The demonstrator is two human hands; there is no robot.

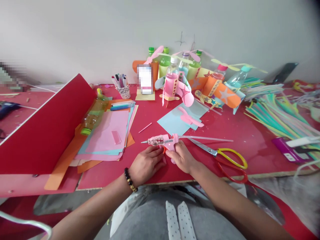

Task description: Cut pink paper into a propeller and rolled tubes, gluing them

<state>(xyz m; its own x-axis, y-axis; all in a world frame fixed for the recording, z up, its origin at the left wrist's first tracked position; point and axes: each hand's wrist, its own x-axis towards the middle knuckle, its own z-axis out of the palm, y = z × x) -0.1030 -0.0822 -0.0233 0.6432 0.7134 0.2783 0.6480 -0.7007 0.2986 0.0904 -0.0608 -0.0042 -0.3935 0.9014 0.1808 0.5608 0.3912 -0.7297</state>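
My right hand (183, 156) is wrapped around the handle of a pink glue gun (170, 144), whose nozzle points left. A long clear glue stick (207, 137) extends rightward from behind it. Just below the barrel, my left hand (148, 162) rests near the orange trigger, fingers bent and close together. What its fingertips hold, if anything, is hidden; a bit of pink shows beside them. To the right lie large scissors (215, 152) with one yellow and one red handle. Beyond the glue gun is a pink paper propeller (188, 118) on light blue paper (170, 121).
Bottle models with paper propellers (171, 83) stand at the back, by a phone (145, 80) and a pen cup (123, 91). Paper sheets (107, 128), a plastic bottle (93, 113) and a red board (50, 126) lie left. Coloured strips (282, 116) and a purple box (287, 150) lie right.
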